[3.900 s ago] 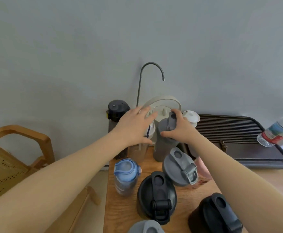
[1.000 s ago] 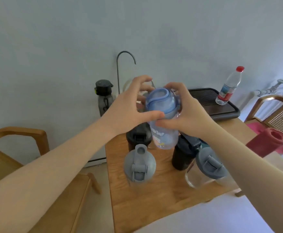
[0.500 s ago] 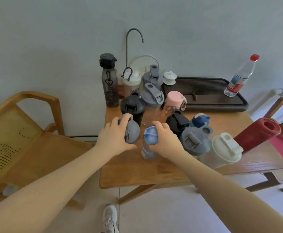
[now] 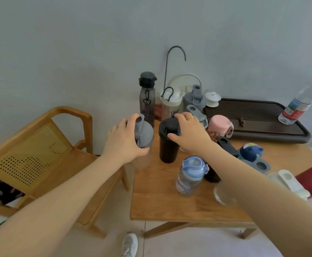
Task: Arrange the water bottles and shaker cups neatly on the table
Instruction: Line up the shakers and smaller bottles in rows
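Grey-lidded shaker cup (image 4: 144,134) is gripped by the left hand (image 4: 122,140), the black shaker cup (image 4: 168,140) by the right hand (image 4: 189,133), mid-positioning; aligned set-down is judged next.

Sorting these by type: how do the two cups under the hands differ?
The grey-lidded cup has a clear body; the black cup is opaque black, lid too. The grey-lidded one sits at the table's left edge, the black one further in. Both stand upright, each gripped at the lid.
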